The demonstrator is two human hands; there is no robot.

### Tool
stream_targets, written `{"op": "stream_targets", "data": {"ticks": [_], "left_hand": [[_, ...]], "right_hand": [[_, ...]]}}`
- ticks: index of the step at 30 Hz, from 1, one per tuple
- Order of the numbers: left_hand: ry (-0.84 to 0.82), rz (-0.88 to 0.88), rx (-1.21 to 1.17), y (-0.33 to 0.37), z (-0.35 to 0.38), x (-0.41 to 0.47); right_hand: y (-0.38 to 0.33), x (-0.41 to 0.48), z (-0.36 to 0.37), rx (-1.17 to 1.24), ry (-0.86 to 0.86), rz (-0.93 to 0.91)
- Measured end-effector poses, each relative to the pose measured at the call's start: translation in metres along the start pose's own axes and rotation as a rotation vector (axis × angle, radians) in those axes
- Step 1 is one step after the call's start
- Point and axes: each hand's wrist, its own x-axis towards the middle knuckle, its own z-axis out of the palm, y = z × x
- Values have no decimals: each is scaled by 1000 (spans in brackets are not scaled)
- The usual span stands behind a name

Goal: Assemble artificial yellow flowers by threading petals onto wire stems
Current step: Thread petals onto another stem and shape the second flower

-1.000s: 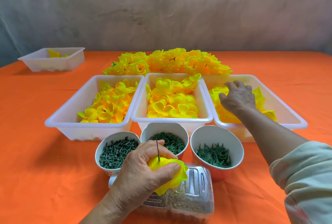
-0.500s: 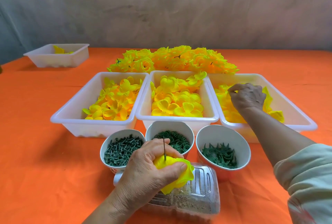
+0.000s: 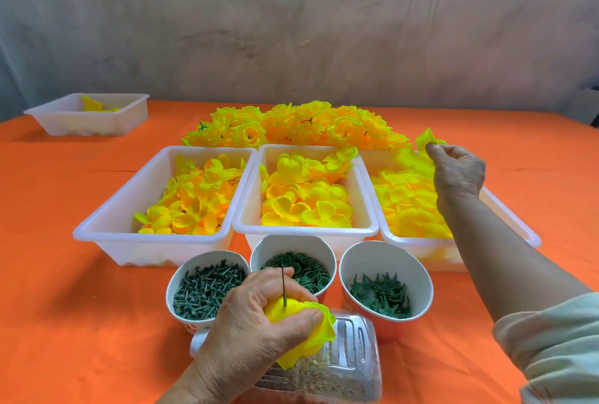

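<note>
A half-built yellow fabric flower (image 3: 301,329) on a thin dark wire stem (image 3: 283,283) is clenched in the left hand (image 3: 252,332), just before 3 white paper cups (image 3: 382,261) of green parts. The right hand (image 3: 458,170) pinches 1 loose yellow fabric petal (image 3: 424,144) above the rightmost white plastic bin (image 3: 415,241) of 3.

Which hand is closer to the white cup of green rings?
Left. The left hand, gripping a yellow petal bundle, sits in front of the white cup of green rings; the right hand pinches a yellow petal above the right white tray.
</note>
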Motion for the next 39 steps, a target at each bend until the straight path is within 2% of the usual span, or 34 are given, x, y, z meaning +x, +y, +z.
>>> {"op": "stream_targets", "data": {"ticks": [3,8,14,19,22,25,28,30,34,39], "left_hand": [[6,-5,8,0,0,0],[15,-2,1,-2,1,0],[-21,-10,16,-2,-1,1],[-89,3,-29,5,-7,0],[-124,46,-66,6,-16,0],[-125,54,-220,6,-31,5],[-8,39,-473,13,-49,13],[63,11,-561,21,-61,18],[80,-70,-511,48,-73,31],[5,-13,-437,85,-69,40]], "right_hand": [[-15,-1,-6,-11,-27,-87],[-44,-49,-11,173,-272,-100],[-66,-129,-19,326,-589,72],[-79,-167,-22,512,-744,243],[-85,-179,-23,552,-785,265],[-88,-183,-24,492,-766,218],[-92,-184,-26,383,-699,129],[-96,-186,-27,349,-683,80],[-109,-193,-30,417,-703,51],[-128,-203,-36,445,-782,-13]]}}
